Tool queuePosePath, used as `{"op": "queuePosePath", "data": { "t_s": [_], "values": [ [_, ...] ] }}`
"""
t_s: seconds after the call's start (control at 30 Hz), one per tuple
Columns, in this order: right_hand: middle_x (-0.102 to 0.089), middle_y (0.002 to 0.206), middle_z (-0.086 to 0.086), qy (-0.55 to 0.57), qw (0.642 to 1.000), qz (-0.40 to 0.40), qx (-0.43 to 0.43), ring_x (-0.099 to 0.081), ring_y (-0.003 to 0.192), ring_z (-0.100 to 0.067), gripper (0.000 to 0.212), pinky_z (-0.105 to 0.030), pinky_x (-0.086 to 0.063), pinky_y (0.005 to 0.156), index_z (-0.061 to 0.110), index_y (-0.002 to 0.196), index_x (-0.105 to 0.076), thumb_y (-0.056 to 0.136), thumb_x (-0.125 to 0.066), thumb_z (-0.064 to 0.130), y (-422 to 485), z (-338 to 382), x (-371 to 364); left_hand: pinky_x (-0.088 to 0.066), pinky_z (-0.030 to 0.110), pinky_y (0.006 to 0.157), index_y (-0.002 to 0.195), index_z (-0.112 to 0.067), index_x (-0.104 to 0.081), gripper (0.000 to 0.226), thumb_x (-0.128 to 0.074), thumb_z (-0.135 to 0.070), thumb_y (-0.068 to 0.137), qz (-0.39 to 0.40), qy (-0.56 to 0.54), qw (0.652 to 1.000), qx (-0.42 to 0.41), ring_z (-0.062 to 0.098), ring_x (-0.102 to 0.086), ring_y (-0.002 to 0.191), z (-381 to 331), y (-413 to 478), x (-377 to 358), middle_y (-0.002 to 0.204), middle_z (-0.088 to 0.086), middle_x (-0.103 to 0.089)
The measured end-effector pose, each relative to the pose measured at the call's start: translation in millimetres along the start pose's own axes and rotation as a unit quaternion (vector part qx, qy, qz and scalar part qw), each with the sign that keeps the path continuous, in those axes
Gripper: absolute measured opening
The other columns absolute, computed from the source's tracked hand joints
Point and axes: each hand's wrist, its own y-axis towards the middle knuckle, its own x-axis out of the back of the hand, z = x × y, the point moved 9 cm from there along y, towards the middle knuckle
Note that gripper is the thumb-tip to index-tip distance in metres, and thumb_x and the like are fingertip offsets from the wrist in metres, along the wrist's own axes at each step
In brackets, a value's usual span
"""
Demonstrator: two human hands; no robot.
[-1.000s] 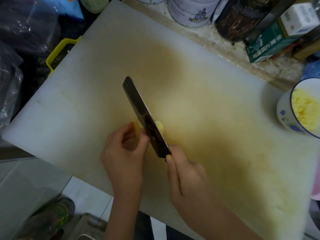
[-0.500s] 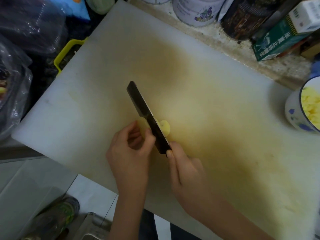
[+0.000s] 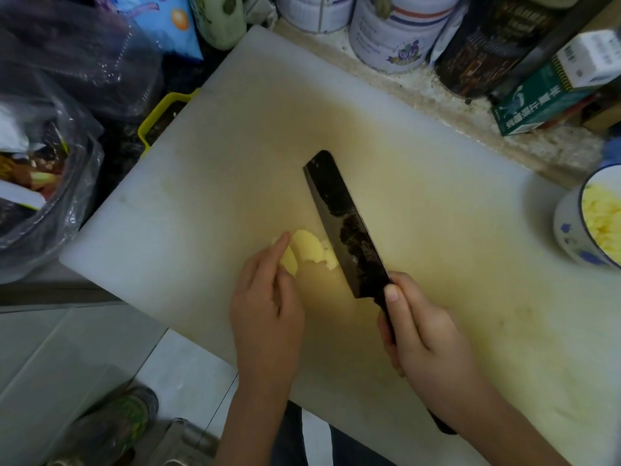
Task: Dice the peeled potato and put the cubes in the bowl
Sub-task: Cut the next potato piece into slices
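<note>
Your pale yellow peeled potato (image 3: 311, 248) lies cut into a few thin slices that lean on one another near the middle of the white plastic cutting board (image 3: 235, 136). The slices sit right against the left face of the dark broad-bladed knife (image 3: 349, 227). Your left hand (image 3: 265, 297) touches their left side with its fingers (image 3: 284, 240). The white enamel bowl with blue rim and blue flowers (image 3: 571, 237) stands at the board's far right, well apart from them. It holds pale yellow potato cubes (image 3: 601, 223).

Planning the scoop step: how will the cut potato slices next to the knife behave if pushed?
Potato slices look thin and overlapped, so likely to fan apart, not roll. Fresh cut faces probably slide easily on the smooth cutting board.
</note>
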Motion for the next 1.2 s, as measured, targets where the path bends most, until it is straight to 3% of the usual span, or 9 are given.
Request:
{"op": "queuePosePath", "data": {
  "t_s": [0.1,0.17,0.3,0.47,0.63,0.77,1.03,1.13,1.2],
  "values": [
    [-0.049,0.058,-0.01,0.009,1.0,-0.011,-0.012,-0.042,0.043,-0.016,0.032,-0.044,-0.039,0.044,0.039,0.096,-0.05,0.089,-0.025,0.056,-4,-5,6,-0.041,0.004,0.084,0.13,-0.025,-0.056,0.035,-0.056,-0.032,0.096,-0.002,0.002,1.0,0.024,-0.009,-0.053,0.101,3,-2,0,0.117,-0.014,-0.057],
    [-0.048,0.059,-0.012,0.017,1.0,-0.015,-0.018,-0.042,0.045,-0.02,0.031,-0.045,-0.038,0.046,0.037,0.094,-0.051,0.09,-0.026,0.055,-7,-7,9,-0.047,0.015,0.088,0.128,-0.024,-0.059,0.037,-0.064,-0.023,0.091,-0.022,0.012,0.999,0.044,-0.003,-0.057,0.096,8,-2,3,0.112,-0.015,-0.061],
    [-0.048,0.059,-0.012,0.027,0.999,-0.011,-0.029,-0.044,0.048,-0.024,0.029,-0.043,-0.039,0.048,0.037,0.092,-0.052,0.094,-0.025,0.048,-12,-11,14,-0.041,-0.001,0.071,0.114,-0.03,-0.062,0.033,-0.064,-0.007,0.089,-0.053,0.01,0.997,0.058,-0.019,-0.055,0.078,11,0,13,0.089,-0.033,-0.052],
    [-0.049,0.057,-0.009,0.055,0.998,-0.007,-0.029,-0.043,0.044,-0.016,0.028,-0.037,-0.038,0.046,0.04,0.094,-0.053,0.096,-0.026,0.047,-14,-21,13,-0.048,0.005,0.072,0.116,-0.029,-0.062,0.037,-0.07,-0.009,0.085,-0.076,-0.06,0.988,0.121,-0.01,-0.057,0.077,27,2,20,0.087,-0.016,-0.061],
    [-0.057,0.062,-0.002,0.063,0.997,0.036,-0.009,-0.05,0.043,-0.012,0.032,-0.025,-0.036,0.043,0.049,0.103,-0.048,0.085,-0.025,0.062,-20,-17,-8,-0.048,0.005,0.074,0.119,-0.022,-0.065,0.035,-0.07,-0.012,0.086,-0.084,-0.044,0.988,0.126,-0.007,-0.059,0.076,30,-6,18,0.086,-0.015,-0.062],
    [-0.057,0.069,0.01,0.017,0.999,0.035,0.017,-0.055,0.059,-0.01,0.045,-0.022,-0.041,0.055,0.051,0.111,-0.042,0.084,-0.014,0.074,-28,-16,-29,-0.047,0.003,0.075,0.122,-0.019,-0.063,0.034,-0.066,-0.012,0.089,-0.096,-0.03,0.99,0.102,-0.012,-0.061,0.079,20,-10,17,0.087,-0.02,-0.063],
    [-0.047,0.056,0.013,-0.075,0.993,0.018,0.09,-0.047,0.045,-0.002,0.039,-0.005,-0.03,0.044,0.032,0.116,-0.049,0.1,-0.019,0.051,-30,3,-30,-0.047,0.003,0.077,0.116,-0.011,-0.066,0.031,-0.07,-0.012,0.086,-0.135,-0.008,0.989,0.064,-0.014,-0.061,0.083,5,-20,10,0.086,-0.018,-0.063],
    [-0.042,0.057,0.018,-0.12,0.986,-0.009,0.112,-0.046,0.044,-0.005,0.032,-0.009,-0.033,0.04,0.023,0.118,-0.05,0.1,-0.028,0.038,-33,6,-26,-0.046,0.002,0.072,0.105,-0.009,-0.071,0.022,-0.072,-0.014,0.084,-0.147,-0.013,0.987,0.057,-0.008,-0.063,0.084,0,-22,8,0.085,-0.014,-0.066],
    [-0.044,0.056,0.016,-0.133,0.986,-0.011,0.099,-0.046,0.043,-0.004,0.03,-0.015,-0.036,0.041,0.029,0.12,-0.047,0.099,-0.029,0.041,-34,1,-24,-0.046,0.003,0.069,0.099,-0.011,-0.071,0.016,-0.073,-0.016,0.083,-0.142,-0.019,0.988,0.057,-0.006,-0.063,0.081,-3,-22,4,0.084,-0.012,-0.067]
  ]
}}
